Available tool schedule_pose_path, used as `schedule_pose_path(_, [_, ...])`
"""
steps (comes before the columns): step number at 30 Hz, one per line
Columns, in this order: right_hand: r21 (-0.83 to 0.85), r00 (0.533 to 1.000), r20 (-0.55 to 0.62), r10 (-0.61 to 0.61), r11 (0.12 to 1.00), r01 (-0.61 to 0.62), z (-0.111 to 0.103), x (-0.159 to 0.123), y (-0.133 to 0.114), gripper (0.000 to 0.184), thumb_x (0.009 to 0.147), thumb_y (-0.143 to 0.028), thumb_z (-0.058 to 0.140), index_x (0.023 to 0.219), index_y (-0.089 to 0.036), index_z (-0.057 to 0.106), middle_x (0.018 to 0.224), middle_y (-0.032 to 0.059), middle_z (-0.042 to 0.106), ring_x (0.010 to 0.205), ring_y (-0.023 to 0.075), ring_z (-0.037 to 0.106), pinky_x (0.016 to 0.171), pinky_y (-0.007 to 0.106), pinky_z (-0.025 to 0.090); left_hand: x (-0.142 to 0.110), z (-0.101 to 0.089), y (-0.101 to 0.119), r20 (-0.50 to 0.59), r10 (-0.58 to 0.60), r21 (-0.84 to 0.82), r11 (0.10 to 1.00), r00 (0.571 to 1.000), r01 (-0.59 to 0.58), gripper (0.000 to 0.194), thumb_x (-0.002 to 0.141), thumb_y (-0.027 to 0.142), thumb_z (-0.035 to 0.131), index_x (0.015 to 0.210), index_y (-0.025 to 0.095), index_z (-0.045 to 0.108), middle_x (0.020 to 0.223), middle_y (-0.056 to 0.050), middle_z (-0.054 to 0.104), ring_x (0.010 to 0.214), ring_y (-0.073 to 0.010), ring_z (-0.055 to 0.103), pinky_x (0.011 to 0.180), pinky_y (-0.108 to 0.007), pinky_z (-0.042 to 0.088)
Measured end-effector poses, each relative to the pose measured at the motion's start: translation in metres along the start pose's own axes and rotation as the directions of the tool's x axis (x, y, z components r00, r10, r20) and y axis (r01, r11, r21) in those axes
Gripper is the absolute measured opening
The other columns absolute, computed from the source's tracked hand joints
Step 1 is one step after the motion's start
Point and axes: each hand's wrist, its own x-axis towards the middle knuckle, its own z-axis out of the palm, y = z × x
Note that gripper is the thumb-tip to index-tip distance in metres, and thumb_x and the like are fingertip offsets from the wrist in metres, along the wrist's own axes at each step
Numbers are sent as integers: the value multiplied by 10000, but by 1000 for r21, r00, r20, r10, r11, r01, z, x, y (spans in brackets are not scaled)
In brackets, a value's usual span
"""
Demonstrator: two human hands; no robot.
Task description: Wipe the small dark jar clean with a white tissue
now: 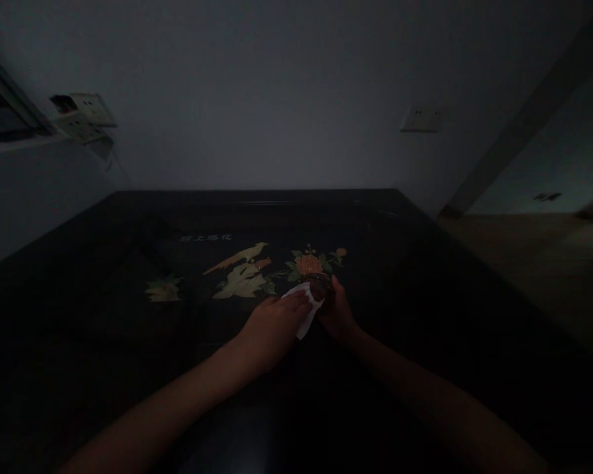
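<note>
My left hand (271, 326) is closed on a white tissue (305, 325). The tissue lies against a small dark brown rounded object (320, 287) with a ringed, shiny rim. Around that object's right side wraps my right hand (340, 313), its fingers mostly hidden. Dim light keeps me from telling the object's exact kind. Both hands are over a dark glossy tabletop (217, 408), just in front of an inlaid orange flower (308, 264) with green leaves.
Inlaid bird and rock figures (242, 280) and a pale plant figure (162, 289) decorate the tabletop to the left. Behind it stands a pale wall (257, 99) with a socket (422, 120) at right. Several stacked sockets (86, 115) are at left. Wooden floor (524, 250) shows at right.
</note>
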Motion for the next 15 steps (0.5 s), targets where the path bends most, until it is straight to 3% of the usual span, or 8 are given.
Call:
schedule_pose_path(3, [4, 1000, 9, -2, 1000, 2, 0, 0, -1, 396, 725, -581, 613, 893, -228, 676, 817, 0, 732, 838, 214, 661, 789, 338, 508, 2, 8, -1, -32, 9, 57, 998, 999, -7, 520, 843, 21, 396, 1335, 161, 487, 1443, -122, 489, 1368, -222, 410, 1074, -422, 395])
schedule_pose_path(6, [-6, 1000, -4, -27, 1000, 27, 0, 0, 0, 409, 731, -593, 595, 896, -227, 672, 799, -1, 732, 822, 216, 667, 783, 345, 509, 2, 8, 1, -34, 63, 14, 998, 997, -63, 530, 836, 22, 401, 1350, 137, 465, 1423, -127, 512, 1354, -222, 429, 1103, -423, 356])
schedule_pose_path(9, [-41, 997, -40, -60, 997, 58, -1, 0, 2, 397, 746, -602, 571, 882, -244, 672, 781, 3, 734, 820, 232, 674, 760, 354, 515, 2, 6, 5, -52, 92, -115, 989, 994, -97, 500, 831, 35, 417, 1319, 119, 485, 1361, -138, 566, 1300, -233, 491, 1110, -419, 342])
schedule_pose_path(15, [-77, 996, -34, -83, 994, 80, -1, 1, 3, 429, 745, -623, 570, 906, -243, 686, 803, 17, 744, 805, 239, 679, 768, 365, 517, 2, 8, 8, -16, 30, -443, 896, 999, -34, 481, 863, 69, 409, 1307, 239, 479, 1238, -54, 653, 1089, -196, 634, 937, -320, 494])
